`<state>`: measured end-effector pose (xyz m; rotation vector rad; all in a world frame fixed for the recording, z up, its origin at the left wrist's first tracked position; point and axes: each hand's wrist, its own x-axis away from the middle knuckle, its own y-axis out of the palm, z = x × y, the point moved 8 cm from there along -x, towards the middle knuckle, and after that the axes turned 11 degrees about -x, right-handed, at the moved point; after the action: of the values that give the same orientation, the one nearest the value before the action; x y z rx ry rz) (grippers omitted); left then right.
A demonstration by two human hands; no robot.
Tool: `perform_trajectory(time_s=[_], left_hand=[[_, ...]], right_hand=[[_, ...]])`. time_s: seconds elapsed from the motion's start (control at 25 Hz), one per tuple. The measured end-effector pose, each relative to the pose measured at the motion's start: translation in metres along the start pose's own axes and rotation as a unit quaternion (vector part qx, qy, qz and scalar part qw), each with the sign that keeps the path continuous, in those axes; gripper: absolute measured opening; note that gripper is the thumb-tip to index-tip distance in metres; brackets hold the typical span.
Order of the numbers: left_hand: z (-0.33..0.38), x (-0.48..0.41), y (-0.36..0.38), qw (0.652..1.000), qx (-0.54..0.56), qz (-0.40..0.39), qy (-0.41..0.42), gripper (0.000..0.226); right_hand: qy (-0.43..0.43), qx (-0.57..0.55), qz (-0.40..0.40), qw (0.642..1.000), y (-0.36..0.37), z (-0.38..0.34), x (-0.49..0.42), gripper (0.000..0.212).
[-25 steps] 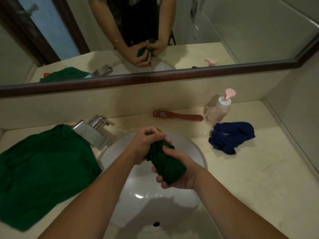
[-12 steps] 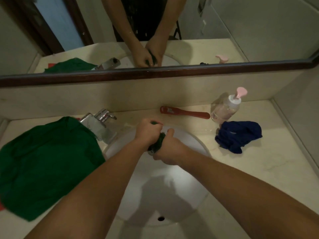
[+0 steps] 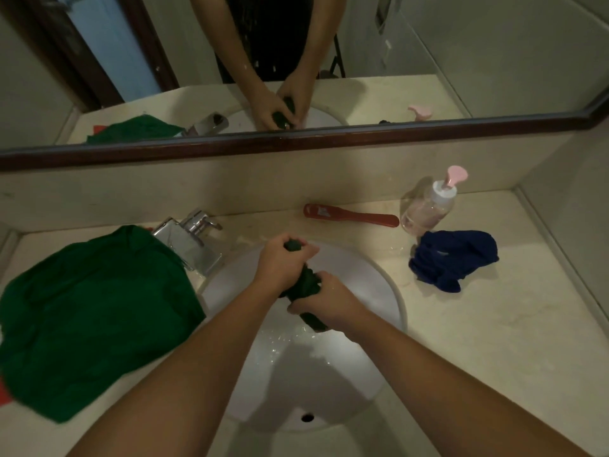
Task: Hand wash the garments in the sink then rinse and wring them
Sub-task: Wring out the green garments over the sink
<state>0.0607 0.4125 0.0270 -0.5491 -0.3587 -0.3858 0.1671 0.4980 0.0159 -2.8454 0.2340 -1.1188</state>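
Pale stone counter (image 3: pixel 494 341) under a wide mirror (image 3: pixel 461 54), light dim. White round sink (image 3: pixel 392 291) is set into it, with a chrome faucet (image 3: pixel 191 239) at the back left of the rim.

Both hands are over the basin. Far end of a twisted green garment (image 3: pixel 304 285) is clenched in the left hand (image 3: pixel 280 265), and a dark tip pokes out above the fist. Nearer the person, the right hand (image 3: pixel 324 301) has its fingers wrapped tight round the same roll; the lower end sticks out beneath that fist. Roll hangs above the bowl; whether it touches the bowl cannot be told. Shiny droplets (image 3: pixel 280 344) lie on the bowl under the hands. Small dark hole (image 3: pixel 307 416) sits near the front wall.

Left of the sink, a large green cloth (image 3: pixel 92 318) lies spread on the counter, its edge against the faucet base.

Right of the sink, a crumpled blue garment (image 3: pixel 454 258) lies on the counter, near the rim but apart from it. Clear bottle (image 3: pixel 428 206) with a pink pump stands just behind it. Red brush (image 3: pixel 349 216) lies flat along the back wall, between faucet and bottle.

Mirror shows the same two fists on the roll.
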Motion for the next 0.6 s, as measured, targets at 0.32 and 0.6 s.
perform_trajectory(time_s=[0.32,0.6], left_hand=[[-0.006,0.025,0.01,0.993,0.029,-0.038,-0.106,0.114],[0.015,0.044,-0.012,0.987,0.065,-0.085,0.12,0.055]], right_hand=[[-0.166,0.208,0.044,0.963,-0.006,-0.035,0.027,0.08],[-0.052,-0.291,-0.11,0.949,-0.011,0.002,0.029,0.034]])
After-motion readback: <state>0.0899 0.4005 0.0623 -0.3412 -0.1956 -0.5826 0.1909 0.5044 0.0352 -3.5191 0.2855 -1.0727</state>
